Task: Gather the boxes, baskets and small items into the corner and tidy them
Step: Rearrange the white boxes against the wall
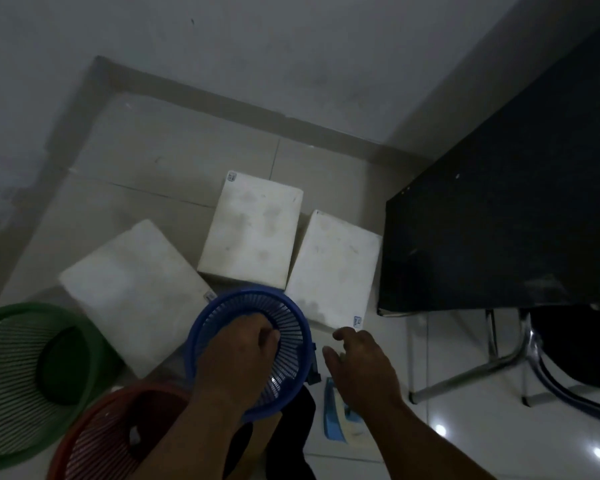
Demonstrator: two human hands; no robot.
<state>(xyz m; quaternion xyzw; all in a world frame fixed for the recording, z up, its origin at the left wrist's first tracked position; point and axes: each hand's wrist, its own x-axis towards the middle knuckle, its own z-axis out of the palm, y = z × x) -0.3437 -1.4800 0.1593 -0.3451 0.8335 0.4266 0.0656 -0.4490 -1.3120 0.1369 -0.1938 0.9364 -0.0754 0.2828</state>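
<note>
— What are the hands doing?

— The left hand (246,344) reaches down inside the blue basket (250,351), fingers curled together against its slatted inner wall; whether it truly grips the wall I cannot tell. The right hand (361,368) hovers just beside the basket's right rim, fingers spread apart, holding nothing.

— And below that hand?

— A blue and pale flat item (336,420) lies on the floor (174,161), with a small dark object (314,372) between it and the basket.

— The other baskets?

— A red basket (115,434) sits at the bottom edge, touching the blue one. A green basket (32,375) stands at the left edge, just beside the red.

— The boxes?

— Three white ones beyond the baskets, towards the wall corner: the left box (132,299) turned askew, the middle box (253,233) and the right box (333,268) side by side. A black counter (499,202) stands right of them, above chrome legs (465,372).
</note>
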